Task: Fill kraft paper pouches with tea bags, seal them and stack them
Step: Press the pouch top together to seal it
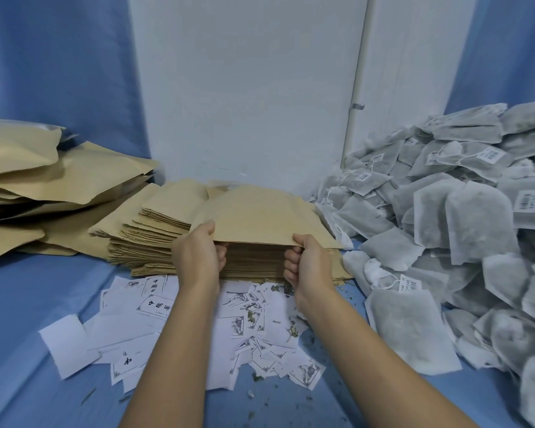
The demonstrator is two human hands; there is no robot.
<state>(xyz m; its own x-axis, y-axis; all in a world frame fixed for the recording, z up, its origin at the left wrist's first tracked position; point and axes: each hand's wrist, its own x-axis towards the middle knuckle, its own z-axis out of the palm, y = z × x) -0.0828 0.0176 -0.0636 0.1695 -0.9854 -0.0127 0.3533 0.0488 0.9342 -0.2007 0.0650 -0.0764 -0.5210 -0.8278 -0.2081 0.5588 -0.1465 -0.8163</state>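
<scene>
The top kraft pouch (254,214) is being pinched at its near edge by the left hand (195,254) and the right hand (306,261), thumbs above and fingers curled beneath. It is being held over the pouch stack (149,242) mid-way along the blue cloth (28,304). Tea bags (445,227) are being borne in a heap at the right edge.

The left forearm (167,350) and right forearm (368,350), both bare, reach forward from the bottom edge of the view and draw closer together towards the hands. The left hand (195,253) shows its back, with the thumb laid on top of the near edge of a kraft pouch (254,214) and the fingers (221,257) curled underneath it. The right hand (306,262) mirrors this grip: thumb pressed on top near the pouch's right corner, fingers folded under in a loose fist. The hands are apart, one at each end of that edge, at about the same height. Both wrists run straight in line with the forearms.
</scene>
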